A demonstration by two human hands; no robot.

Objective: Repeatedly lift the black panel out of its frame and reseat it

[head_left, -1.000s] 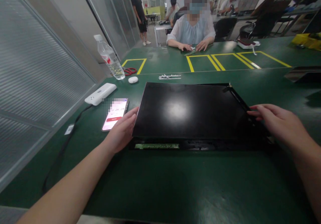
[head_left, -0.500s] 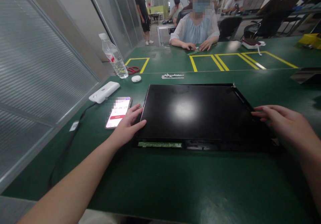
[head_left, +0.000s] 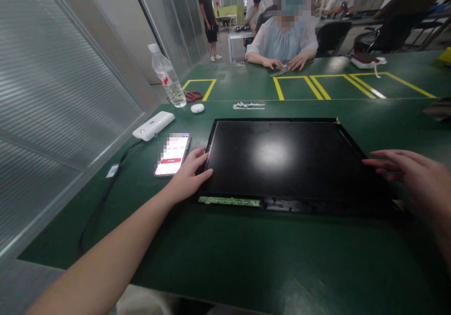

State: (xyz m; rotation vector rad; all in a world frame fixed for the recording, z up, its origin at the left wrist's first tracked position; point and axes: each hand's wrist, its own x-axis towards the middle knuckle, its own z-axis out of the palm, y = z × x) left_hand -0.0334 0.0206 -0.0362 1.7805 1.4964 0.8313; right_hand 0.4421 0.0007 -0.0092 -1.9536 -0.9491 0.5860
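Observation:
A black flat display panel point(head_left: 299, 169) lies face up in a dark frame on the green table, a bright reflection near its middle. Along its near edge, toward the left, shows a narrow green circuit board point(head_left: 229, 201). My left hand point(head_left: 192, 174) rests at the panel's left edge, thumb on the near-left part and fingers spread along the side. At the opposite side, my right hand point(head_left: 410, 167) has its fingers stretched out, fingertips at the right edge; whether they touch it I cannot tell. Neither hand grips the panel.
Left of the panel lie a phone point(head_left: 173, 155) and a white power bank point(head_left: 154, 125) with a black strap. Behind them are a water bottle point(head_left: 169, 80), red-handled scissors point(head_left: 193, 96), a white earbud case point(head_left: 198, 108) and white scraps point(head_left: 248, 106). A masked person point(head_left: 282, 42) sits opposite.
The whole view has shifted slightly, so things sit further right. My left hand stays at the left edge; the panel now sits more squarely inside its frame on that side.

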